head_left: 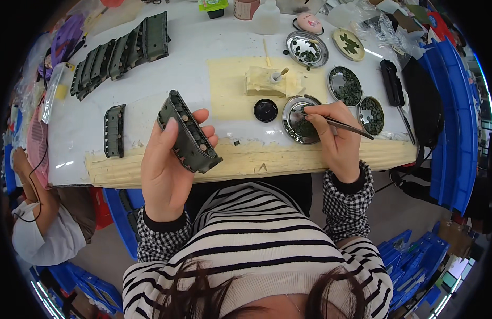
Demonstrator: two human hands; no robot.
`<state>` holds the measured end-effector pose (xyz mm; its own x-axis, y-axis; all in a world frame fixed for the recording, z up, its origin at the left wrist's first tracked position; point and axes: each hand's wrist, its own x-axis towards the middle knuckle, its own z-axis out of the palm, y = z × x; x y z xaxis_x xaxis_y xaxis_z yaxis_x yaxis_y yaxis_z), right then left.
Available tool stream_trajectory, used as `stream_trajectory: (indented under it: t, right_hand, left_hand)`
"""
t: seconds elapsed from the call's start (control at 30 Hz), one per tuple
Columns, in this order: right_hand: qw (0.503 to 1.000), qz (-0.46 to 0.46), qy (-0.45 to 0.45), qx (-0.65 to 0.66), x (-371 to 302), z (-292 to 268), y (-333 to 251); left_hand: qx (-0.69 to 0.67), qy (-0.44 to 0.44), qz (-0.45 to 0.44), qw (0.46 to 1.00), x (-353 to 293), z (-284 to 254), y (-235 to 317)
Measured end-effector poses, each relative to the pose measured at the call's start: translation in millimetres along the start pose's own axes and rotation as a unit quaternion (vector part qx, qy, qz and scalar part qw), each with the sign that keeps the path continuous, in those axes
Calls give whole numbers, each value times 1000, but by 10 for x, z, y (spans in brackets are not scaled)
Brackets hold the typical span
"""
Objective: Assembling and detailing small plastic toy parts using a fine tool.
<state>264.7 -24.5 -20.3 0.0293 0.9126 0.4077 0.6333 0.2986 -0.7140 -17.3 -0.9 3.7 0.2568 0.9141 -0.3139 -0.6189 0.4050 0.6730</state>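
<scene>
My left hand point(169, 154) is closed round a dark green model tank hull point(190, 135), tilted so that its side with wheels and track faces up. In my right hand point(339, 138) a pair of dark tweezers point(344, 127) is pinched, its tips over a round metal dish point(300, 139) of small dark green parts. Whether the tips grip a part is too small to tell. Left of that dish sits a round black lid or cup point(265, 110). Behind it, a small white pot with a stick stands in a taped holder point(272, 82).
More dishes of green parts point(345, 86) stand at the right. Several similar hulls point(121, 53) line the back left, and one hull point(114, 131) lies nearer. Blue bins point(448, 122) flank the table's right side. Another person point(54, 223) sits at the left.
</scene>
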Motion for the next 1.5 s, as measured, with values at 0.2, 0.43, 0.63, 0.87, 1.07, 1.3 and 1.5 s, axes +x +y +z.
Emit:
stream_trajectory:
  t: [0.2,0.43,0.63,0.87,1.07,1.3,1.5]
  right_hand:
    - [1000,5,-6,-4,28,11,-12]
    - [1000,6,-8,11,18,38,41]
    - [1000,8,-28,10,5,-10,42]
    - [1000,2,-19,-13,18,-3,56]
    - [1000,1,-25,-11,24,-9,48]
    - [993,-4,15,114,28,-17,-288]
    - [984,-133,-67,98,127,42,-661]
  left_hand:
    - [82,28,19,996,-67,175,-75]
    - [133,-19,53,989,-72,226,-152]
    - [139,-25,45,989,-45,132,-201]
    - [134,-45,26,990,-54,106,-225]
    - [128,-59,13,990,-60,120,-238]
    - [169,-105,-17,980,-70,193,-276]
    - [93,-155,-68,981,-31,243,-350]
